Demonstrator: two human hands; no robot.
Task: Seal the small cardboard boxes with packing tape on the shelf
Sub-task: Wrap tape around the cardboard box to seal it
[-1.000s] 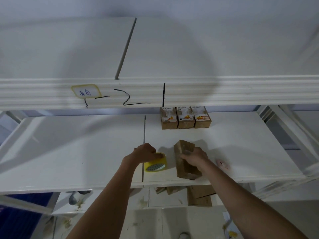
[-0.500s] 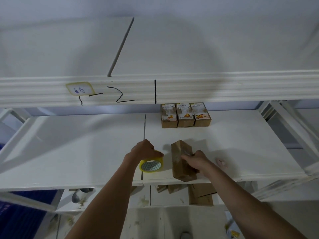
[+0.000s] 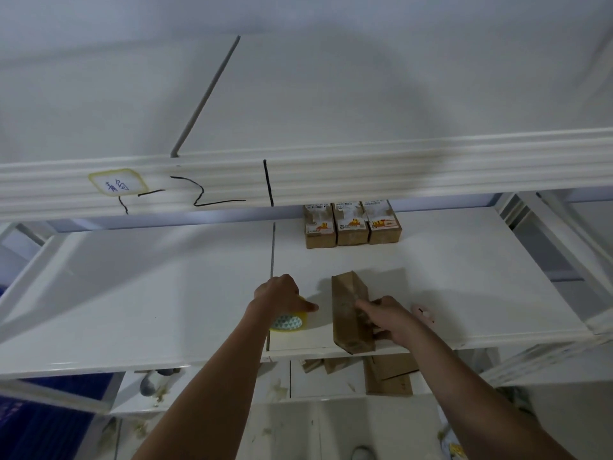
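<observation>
Looking from the left side of the scene, the white shelf [image 3: 132,293] carries first a yellow roll of tape [image 3: 289,322], which lies near the front edge, just left of the middle. The left hand [image 3: 280,293] covers the roll from above; its fingers are curled over the rim and the thumb points to the right, so the hand holds the roll.

A little to the right, apart from the roll, a small brown box [image 3: 348,313] lies on the shelf with its long side running from near to far, and its near end reaches almost to the shelf edge. The right hand [image 3: 386,315] rests on the right side of this box, with the fingers bent around the edge and one finger laid on the top face.

Further right, a small pink object [image 3: 423,312] lies on the shelf; what it is cannot be told. At the far side three more small boxes with labels [image 3: 352,224] stand side by side, touching each other.

The box is probably light and rather stiff, but its thin walls could bend under strong pressure. It may also slide easily on the smooth shelf. A good place to hold it is across the two long sides, leaving the top seam free for the tape.
</observation>
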